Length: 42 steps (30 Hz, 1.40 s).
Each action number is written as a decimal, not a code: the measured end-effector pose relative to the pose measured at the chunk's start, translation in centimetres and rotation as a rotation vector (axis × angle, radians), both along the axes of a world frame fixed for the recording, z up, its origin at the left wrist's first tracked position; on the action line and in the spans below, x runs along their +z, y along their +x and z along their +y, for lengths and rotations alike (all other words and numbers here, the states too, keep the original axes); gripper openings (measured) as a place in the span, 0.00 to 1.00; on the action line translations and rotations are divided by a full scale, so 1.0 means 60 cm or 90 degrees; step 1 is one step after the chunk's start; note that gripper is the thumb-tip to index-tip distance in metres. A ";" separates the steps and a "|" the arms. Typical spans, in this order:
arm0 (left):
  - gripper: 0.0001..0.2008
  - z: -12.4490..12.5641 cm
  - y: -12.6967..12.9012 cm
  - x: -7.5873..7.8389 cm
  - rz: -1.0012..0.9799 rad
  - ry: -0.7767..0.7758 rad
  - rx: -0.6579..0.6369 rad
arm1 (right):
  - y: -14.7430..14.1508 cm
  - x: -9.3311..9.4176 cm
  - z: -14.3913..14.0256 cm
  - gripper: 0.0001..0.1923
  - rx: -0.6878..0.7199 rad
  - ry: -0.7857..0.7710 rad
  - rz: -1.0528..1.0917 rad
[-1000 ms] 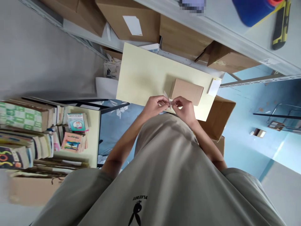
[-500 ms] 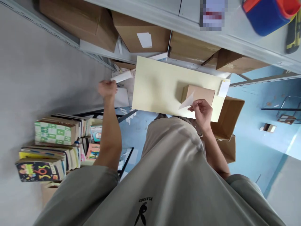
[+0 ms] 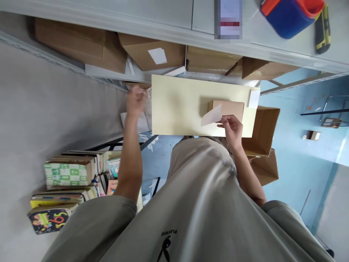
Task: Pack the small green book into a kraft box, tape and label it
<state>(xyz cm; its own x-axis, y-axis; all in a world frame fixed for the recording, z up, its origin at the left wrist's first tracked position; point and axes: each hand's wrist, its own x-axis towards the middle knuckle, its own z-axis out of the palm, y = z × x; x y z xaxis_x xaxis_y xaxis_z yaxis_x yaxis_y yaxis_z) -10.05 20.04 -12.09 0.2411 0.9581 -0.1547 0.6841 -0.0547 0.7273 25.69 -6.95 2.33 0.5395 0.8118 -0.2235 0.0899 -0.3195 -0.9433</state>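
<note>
Right hand [image 3: 231,129] raised in front of the chest, wrist bent, fingers pinched on the lower right corner of a white slip [image 3: 211,115]. Slip held tilted over the near edge of the pale yellow tabletop [image 3: 174,105], its upper end overlapping the front of a small brown box [image 3: 227,108] lying flat on that tabletop. Whether slip and box touch: cannot tell. Forearm running down and to the right, elbow tucked beside the grey shirt [image 3: 199,203].

Left arm stretched out straight, well away from the body, forearm nearly vertical in the view. Left hand [image 3: 135,102] blurred, fingers curled in, at the left edge of the tabletop just above a heap of white paper scraps [image 3: 141,122] below the tabletop's corner. Gripping anything or not: cannot tell through the blur.

A small white pad [image 3: 254,98] at the far right corner of the tabletop. Beyond it, brown cartons [image 3: 152,54] on a grey metal shelf [image 3: 109,71]. An open carton [image 3: 263,127] on the blue floor to the right of the tabletop. Stacks of books [image 3: 68,174] at lower left. A blue tub with a red rim [image 3: 289,16] and a yellow-and-black knife [image 3: 323,27] at upper right.
</note>
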 end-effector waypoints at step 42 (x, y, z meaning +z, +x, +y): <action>0.31 -0.403 0.510 0.086 -0.446 -0.346 0.190 | 0.292 -0.043 -0.092 0.11 0.360 0.069 -0.122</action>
